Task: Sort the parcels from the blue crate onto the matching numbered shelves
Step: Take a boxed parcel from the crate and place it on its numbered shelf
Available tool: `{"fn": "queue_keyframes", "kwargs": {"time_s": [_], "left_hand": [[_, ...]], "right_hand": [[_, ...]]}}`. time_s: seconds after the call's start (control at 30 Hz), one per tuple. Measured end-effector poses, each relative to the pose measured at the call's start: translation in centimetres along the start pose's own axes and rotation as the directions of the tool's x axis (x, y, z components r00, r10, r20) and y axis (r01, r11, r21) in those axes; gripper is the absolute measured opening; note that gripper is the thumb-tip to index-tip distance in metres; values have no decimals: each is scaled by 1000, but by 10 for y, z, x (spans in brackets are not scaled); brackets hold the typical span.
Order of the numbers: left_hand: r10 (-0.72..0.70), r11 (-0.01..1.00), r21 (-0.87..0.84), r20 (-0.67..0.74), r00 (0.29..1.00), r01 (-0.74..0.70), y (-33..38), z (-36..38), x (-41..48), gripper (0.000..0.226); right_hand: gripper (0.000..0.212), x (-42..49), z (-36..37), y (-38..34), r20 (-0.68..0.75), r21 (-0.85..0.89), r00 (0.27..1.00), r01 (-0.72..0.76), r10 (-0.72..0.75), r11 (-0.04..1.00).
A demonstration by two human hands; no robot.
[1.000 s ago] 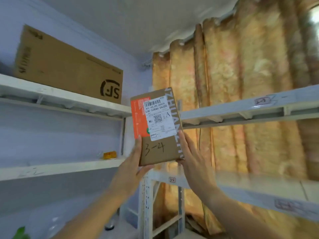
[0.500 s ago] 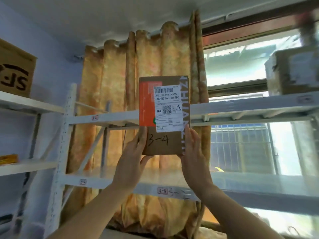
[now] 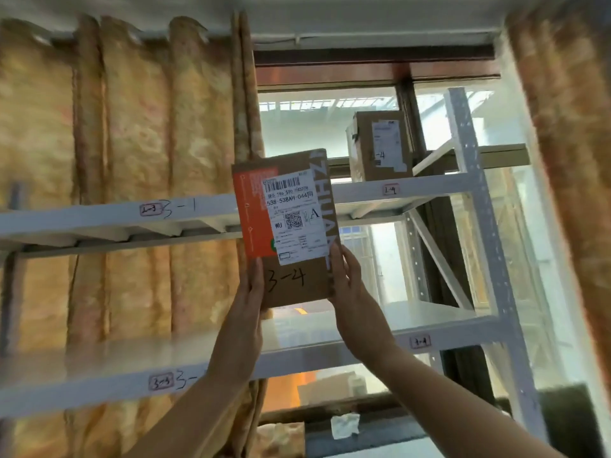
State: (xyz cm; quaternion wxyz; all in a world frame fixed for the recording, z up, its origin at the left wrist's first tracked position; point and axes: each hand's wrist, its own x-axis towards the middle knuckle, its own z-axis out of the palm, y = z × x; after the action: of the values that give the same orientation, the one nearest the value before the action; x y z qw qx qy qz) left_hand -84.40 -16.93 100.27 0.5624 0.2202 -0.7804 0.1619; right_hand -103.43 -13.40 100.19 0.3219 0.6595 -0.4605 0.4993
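Observation:
I hold a flat brown cardboard parcel (image 3: 297,285) upright in front of a white shelf rack. It carries an orange panel, a white shipping label and the handwritten mark "3-4". My left hand (image 3: 246,312) grips its lower left edge and my right hand (image 3: 348,285) grips its lower right edge. The parcel covers the middle of the upper shelf (image 3: 99,216), which is marked "3-1" on the left. The lower shelf (image 3: 429,322) has a small tag reading about "3-4" on its right front rail and a "3-" mark on the left.
A taller brown box (image 3: 377,147) marked with a "-4" number stands on the upper shelf at the right. Orange curtains (image 3: 115,127) hang behind the rack on the left and far right. A bright window lies behind the right half. White uprights (image 3: 489,226) frame the rack's right end.
The view has swung to the right along the rack, so the SF box and left shelves have left the frame. The parcel stays held in both hands, now tilted slightly.

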Motion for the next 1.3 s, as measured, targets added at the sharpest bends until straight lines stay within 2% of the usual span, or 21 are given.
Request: {"fn": "queue_keyframes", "kwargs": {"time_s": [0.13,0.27,0.33,0.47,0.53,0.67,0.73,0.8,0.87,0.9,0.93,1.0,1.1,1.2,1.27,1.3], "left_hand": [[61,997,-39,4,998,-61,2,35,15,90],[75,989,-130,17,997,-72,12,77,13,85],[89,977,-197,63,994,-75,14,101,8,86],[81,963,-267,138,987,-41,18,140,6,91],[41,965,-263,201,979,14,19,156,8,93],[-25,991,-119,303,953,63,15,185,11,97],[-9,991,-119,354,935,55,12,203,12,98],[49,978,-208,348,936,26,9,226,13,83],[123,975,-216,370,921,-44,4,252,22,67],[125,980,-193,392,912,-51,4,261,28,72],[110,985,-170,407,907,-43,3,271,33,79],[20,981,-182,438,899,67,6,287,43,84],[-28,984,-143,464,885,106,11,313,50,84],[26,996,-90,400,916,11,12,331,54,91],[94,995,-8,395,914,-98,21,333,55,78],[77,995,27,387,919,-94,22,335,51,69]], "right_hand": [[92,-3,-20,29,-12,-142,999,-44,43,989],[77,-17,-36,57,-26,-189,995,-98,95,977],[81,-31,-39,70,-11,-227,993,-113,114,967],[107,-48,-38,91,34,-335,989,-123,142,934],[111,-49,-35,101,25,-329,985,-154,171,932],[106,-52,-21,121,8,-312,985,-163,174,936],[103,-56,-12,137,18,-297,980,-184,198,937],[98,-62,-8,159,43,-306,967,-225,250,925],[72,-65,-8,184,92,-253,939,-299,330,920],[59,-64,-8,198,80,-268,931,-324,356,907],[61,-61,-7,213,83,-206,898,-410,433,889],[74,-56,-4,241,93,-47,850,-516,518,855],[82,-44,3,277,120,54,814,-577,569,815],[84,-42,11,298,191,-28,809,-561,556,827],[91,-46,13,306,277,-19,798,-552,535,833],[89,-49,13,307,328,-19,796,-533,509,846]]}}
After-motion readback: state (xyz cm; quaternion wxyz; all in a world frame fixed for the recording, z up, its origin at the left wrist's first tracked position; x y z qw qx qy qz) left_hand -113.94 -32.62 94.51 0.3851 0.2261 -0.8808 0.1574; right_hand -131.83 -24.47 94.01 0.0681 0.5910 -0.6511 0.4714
